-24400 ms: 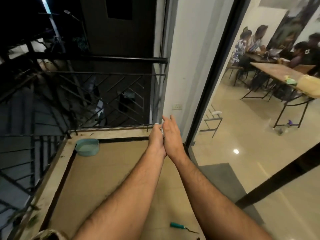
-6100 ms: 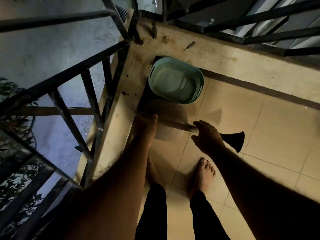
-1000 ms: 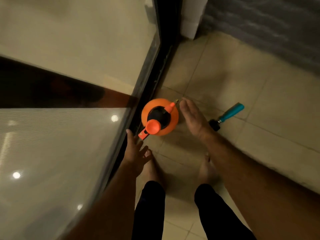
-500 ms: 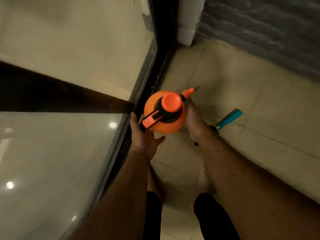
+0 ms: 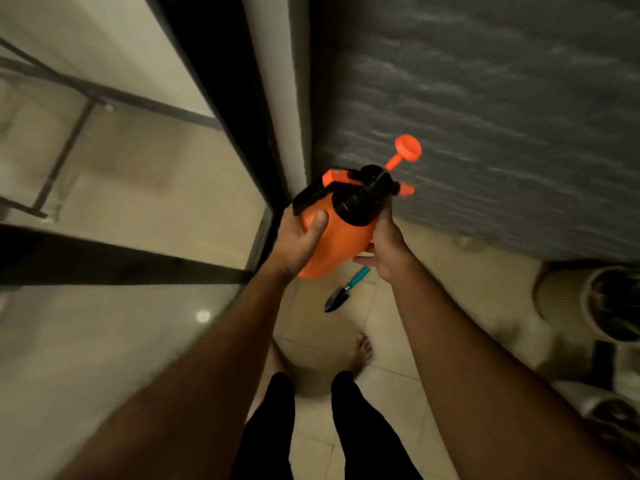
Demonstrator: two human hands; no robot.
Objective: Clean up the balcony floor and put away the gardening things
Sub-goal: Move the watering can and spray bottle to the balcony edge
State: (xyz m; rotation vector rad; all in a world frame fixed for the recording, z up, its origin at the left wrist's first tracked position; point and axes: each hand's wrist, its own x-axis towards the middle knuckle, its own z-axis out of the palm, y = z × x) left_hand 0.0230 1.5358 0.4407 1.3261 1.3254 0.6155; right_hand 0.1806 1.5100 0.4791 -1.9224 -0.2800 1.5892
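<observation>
**Sprayer lifted clear of the floor; trowel still to collect**

Nearest to us, our bare feet [image 5: 360, 351] stand on the tiled balcony floor [image 5: 467, 292]. Above them, both hands carry the orange pressure sprayer [image 5: 337, 233] well off the tiles. The left hand [image 5: 298, 240] cups the left side of the tank, thumb laid flat across the orange shell and fingers wrapped behind it. The right hand [image 5: 384, 247] clasps the opposite side near the black pump head, fingers curled round the body. The sprayer is tilted, its pump knob [image 5: 408, 148] pointing up and away toward the grey wall [image 5: 485, 116].

We judge the step in hand to be the collection of the gardening things, with the sprayer already picked up. The next move calls for carrying it upright to its storage place so that no liquid leaks, then freeing one hand.

Just beyond the hands, the teal-handled trowel [image 5: 341, 292] lies on the tiles, untouched. A plant pot [image 5: 561, 299] stands at the right edge.

No brand, label or writing can be read on any item.
</observation>
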